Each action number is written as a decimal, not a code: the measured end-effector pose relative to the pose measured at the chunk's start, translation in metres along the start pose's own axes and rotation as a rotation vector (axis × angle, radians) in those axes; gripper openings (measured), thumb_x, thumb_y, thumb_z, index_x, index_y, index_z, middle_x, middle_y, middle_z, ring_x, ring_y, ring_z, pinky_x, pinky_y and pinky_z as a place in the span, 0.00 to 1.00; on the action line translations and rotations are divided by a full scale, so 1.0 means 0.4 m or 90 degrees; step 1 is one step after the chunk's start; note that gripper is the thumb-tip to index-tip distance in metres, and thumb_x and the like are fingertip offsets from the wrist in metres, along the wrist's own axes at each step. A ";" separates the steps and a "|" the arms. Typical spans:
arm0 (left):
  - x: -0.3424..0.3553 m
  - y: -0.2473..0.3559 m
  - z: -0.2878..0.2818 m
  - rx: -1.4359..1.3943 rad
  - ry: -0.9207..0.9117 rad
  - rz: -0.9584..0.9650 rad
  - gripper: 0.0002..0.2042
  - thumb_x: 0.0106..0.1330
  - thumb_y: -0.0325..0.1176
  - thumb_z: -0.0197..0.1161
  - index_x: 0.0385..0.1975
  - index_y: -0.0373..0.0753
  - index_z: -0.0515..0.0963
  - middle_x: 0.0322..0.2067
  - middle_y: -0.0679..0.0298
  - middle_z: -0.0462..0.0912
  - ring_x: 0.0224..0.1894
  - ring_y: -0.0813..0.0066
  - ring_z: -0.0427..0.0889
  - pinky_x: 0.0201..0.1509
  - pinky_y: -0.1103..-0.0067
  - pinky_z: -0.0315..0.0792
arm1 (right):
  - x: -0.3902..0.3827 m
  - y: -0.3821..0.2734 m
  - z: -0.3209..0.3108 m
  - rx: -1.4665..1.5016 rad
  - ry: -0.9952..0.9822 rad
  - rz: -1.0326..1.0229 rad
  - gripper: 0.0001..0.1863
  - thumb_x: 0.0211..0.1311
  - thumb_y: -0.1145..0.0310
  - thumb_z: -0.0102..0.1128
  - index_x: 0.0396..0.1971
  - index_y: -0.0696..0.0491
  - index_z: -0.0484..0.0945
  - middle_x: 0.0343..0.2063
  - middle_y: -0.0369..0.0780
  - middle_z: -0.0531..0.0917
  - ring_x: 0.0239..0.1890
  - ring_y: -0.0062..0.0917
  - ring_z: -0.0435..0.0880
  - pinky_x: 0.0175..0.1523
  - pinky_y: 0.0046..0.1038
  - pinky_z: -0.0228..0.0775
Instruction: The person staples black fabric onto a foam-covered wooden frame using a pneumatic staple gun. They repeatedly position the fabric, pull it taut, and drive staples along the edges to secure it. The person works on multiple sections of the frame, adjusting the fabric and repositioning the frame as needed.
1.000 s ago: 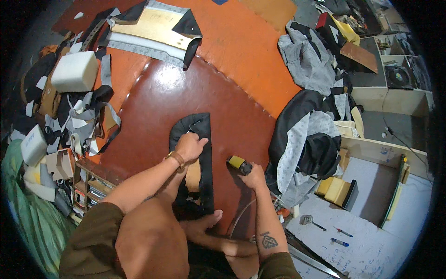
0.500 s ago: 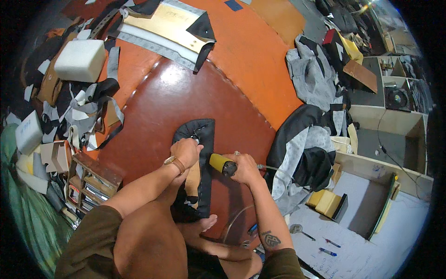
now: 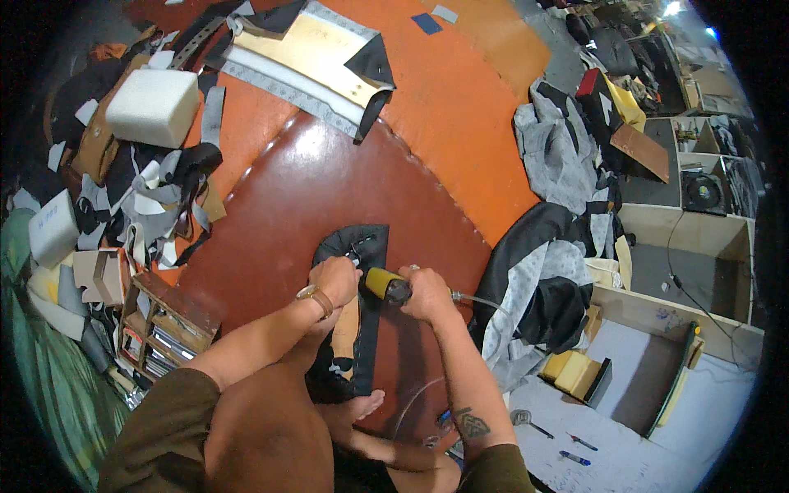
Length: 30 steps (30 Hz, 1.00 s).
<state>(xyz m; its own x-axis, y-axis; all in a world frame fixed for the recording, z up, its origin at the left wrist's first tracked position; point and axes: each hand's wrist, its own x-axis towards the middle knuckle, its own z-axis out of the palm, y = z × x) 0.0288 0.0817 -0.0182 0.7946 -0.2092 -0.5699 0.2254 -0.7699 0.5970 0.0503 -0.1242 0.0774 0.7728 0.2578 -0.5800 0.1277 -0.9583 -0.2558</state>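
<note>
Compared with one second ago, the right hand (image 3: 427, 293) has come in from well right of the black fabric-covered panel (image 3: 374, 329); the nose of its yellow-and-black tool (image 3: 385, 285) now overlaps the panel's right border in view, contact not determinable. Half a second ago the tool was already alongside that border. Right fingers are curled round the tool's grip, with a clear hose (image 3: 485, 301) running from its rear toward the right. The left hand (image 3: 335, 281) remains on the panel's upper part, fingers curled and bunched together against the fabric; whether they pinch it cannot be told, the tips being hidden. The panel lies lengthwise in front of the person, tan strip (image 3: 347, 324) exposed along its middle, a bare foot (image 3: 370, 404) at its lower end. Surface: glossy brown sheet (image 3: 329, 181) bordered by an orange sheet (image 3: 468, 131); on the orange, toward the top, lies a pale board (image 3: 304, 49) partly wrapped in grey and black material. Room, left: white foam block (image 3: 154, 107) among scraps, small wooden rack (image 3: 168, 329), green cloth (image 3: 62, 370). Room, right: heaped grey and black fabric (image 3: 534, 271), pale open box frames (image 3: 690, 255), yellow blocks (image 3: 571, 372), two pens (image 3: 575, 458).
</note>
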 end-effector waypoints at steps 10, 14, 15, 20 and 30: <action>0.001 -0.007 0.000 -0.019 0.007 -0.001 0.16 0.71 0.44 0.62 0.35 0.37 0.89 0.36 0.44 0.88 0.43 0.41 0.87 0.51 0.53 0.80 | 0.013 0.015 -0.061 0.007 0.009 -0.016 0.16 0.46 0.70 0.70 0.39 0.51 0.85 0.40 0.50 0.88 0.46 0.50 0.87 0.53 0.50 0.79; 0.003 -0.007 0.012 -0.034 0.020 -0.009 0.15 0.70 0.43 0.62 0.31 0.38 0.88 0.36 0.44 0.88 0.43 0.40 0.87 0.49 0.52 0.80 | 0.067 -0.038 -0.019 -0.012 0.030 0.050 0.19 0.43 0.69 0.72 0.40 0.52 0.84 0.39 0.51 0.88 0.45 0.53 0.86 0.55 0.48 0.78; 0.004 -0.005 0.017 -0.045 0.023 -0.019 0.15 0.70 0.42 0.62 0.31 0.38 0.88 0.36 0.44 0.88 0.43 0.40 0.87 0.49 0.51 0.80 | 0.061 -0.032 -0.010 0.018 0.045 0.053 0.19 0.44 0.69 0.72 0.41 0.52 0.85 0.39 0.51 0.88 0.46 0.53 0.86 0.55 0.48 0.78; -0.029 0.012 0.009 -0.122 -0.232 -0.112 0.22 0.72 0.47 0.61 0.22 0.37 0.87 0.28 0.53 0.89 0.34 0.55 0.90 0.43 0.61 0.82 | -0.050 0.018 0.040 0.106 0.086 0.040 0.25 0.49 0.67 0.71 0.52 0.45 0.86 0.42 0.49 0.88 0.47 0.49 0.87 0.54 0.48 0.79; -0.065 0.021 0.140 0.174 -0.117 0.032 0.24 0.71 0.51 0.60 0.22 0.37 0.88 0.27 0.47 0.86 0.42 0.48 0.86 0.53 0.61 0.75 | -0.341 0.096 0.145 0.079 -0.051 0.085 0.28 0.47 0.68 0.73 0.54 0.44 0.86 0.42 0.51 0.88 0.44 0.51 0.87 0.53 0.48 0.79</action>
<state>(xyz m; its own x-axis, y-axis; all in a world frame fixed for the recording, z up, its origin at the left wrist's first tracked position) -0.0218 0.0469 -0.0300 0.6807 -0.3371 -0.6504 0.0095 -0.8837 0.4680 -0.0864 -0.1889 0.1018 0.7255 0.1424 -0.6733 -0.0548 -0.9633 -0.2628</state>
